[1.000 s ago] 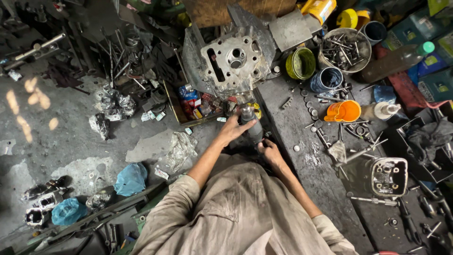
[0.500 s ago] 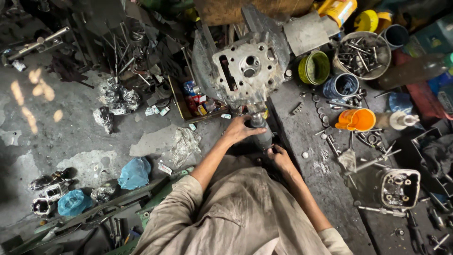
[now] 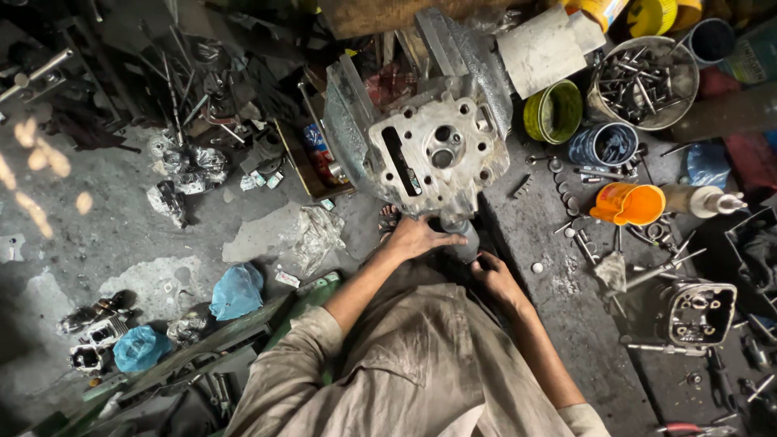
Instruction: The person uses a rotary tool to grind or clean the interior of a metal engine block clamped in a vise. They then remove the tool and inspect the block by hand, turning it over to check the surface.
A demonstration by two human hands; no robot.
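A grey aluminium cylinder head (image 3: 437, 158) with several holes stands tilted at the edge of a dirty workbench (image 3: 558, 324). Just below it sits a dark round metal part (image 3: 463, 241). My left hand (image 3: 417, 236) is wrapped over that part from the left. From the lower right, my right hand (image 3: 492, 273) grips the same part with curled fingers. How the part meets the cylinder head is hidden by my hands.
On the bench are a green tin (image 3: 554, 112), a bowl of bolts (image 3: 643, 81), a blue can (image 3: 605, 146), an orange cup (image 3: 627, 204), a white bottle (image 3: 702, 200), another engine part (image 3: 700, 314) and loose tools. Blue bags (image 3: 237, 291) and scrap lie on the floor.
The view has moved closer and shifted, so the cylinder head looks larger. Both hands stay on the dark part under it, with the right hand tucked slightly closer.
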